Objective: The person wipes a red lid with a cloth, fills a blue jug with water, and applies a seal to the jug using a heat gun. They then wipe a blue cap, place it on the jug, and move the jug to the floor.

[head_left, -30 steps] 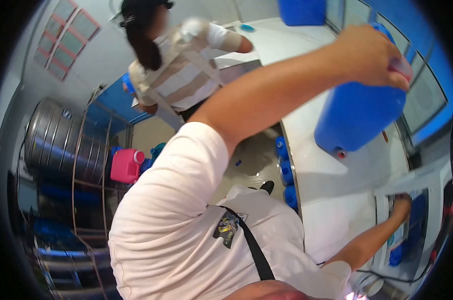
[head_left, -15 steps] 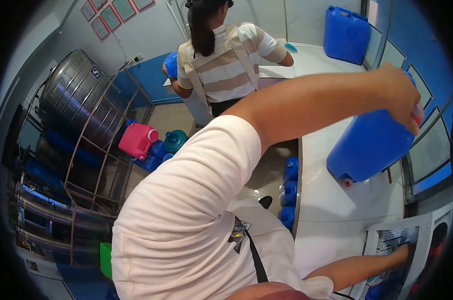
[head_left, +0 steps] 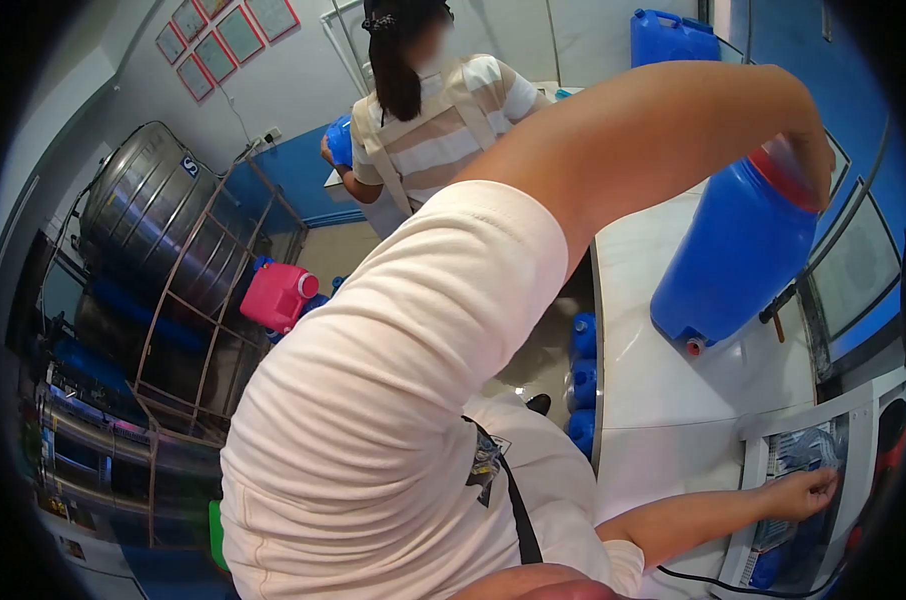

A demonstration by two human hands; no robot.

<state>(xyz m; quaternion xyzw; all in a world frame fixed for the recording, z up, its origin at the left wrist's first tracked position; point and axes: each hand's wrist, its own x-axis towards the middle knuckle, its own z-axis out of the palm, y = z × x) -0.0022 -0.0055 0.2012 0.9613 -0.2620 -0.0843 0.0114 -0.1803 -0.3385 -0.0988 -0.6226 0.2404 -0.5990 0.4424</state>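
My left hand (head_left: 811,158) reaches over the top of a tall blue container (head_left: 728,260), its fingers curled over the red cap (head_left: 781,182). The container leans on the white counter (head_left: 653,370), with a small reddish spout low on its side. At the lower right, my right hand (head_left: 805,494) is closed, its fingertips pinched together in front of a grey-framed case (head_left: 756,490). Clear, crinkled material (head_left: 808,450) lies behind those fingers. What the pinch holds is too small to tell.
A person (head_left: 433,130) in a striped top stands across, a hand on a blue object (head_left: 340,140). Another blue container (head_left: 673,40) is at the back. Blue bottles (head_left: 582,385) line the counter's side. A pink container (head_left: 278,297) sits left, near a metal rack and steel tank (head_left: 158,215).
My left hand has moved slightly up, uncovering more of the red cap, and the blue container stands more upright. My right hand has come out into clearer view. The other person has turned their head.
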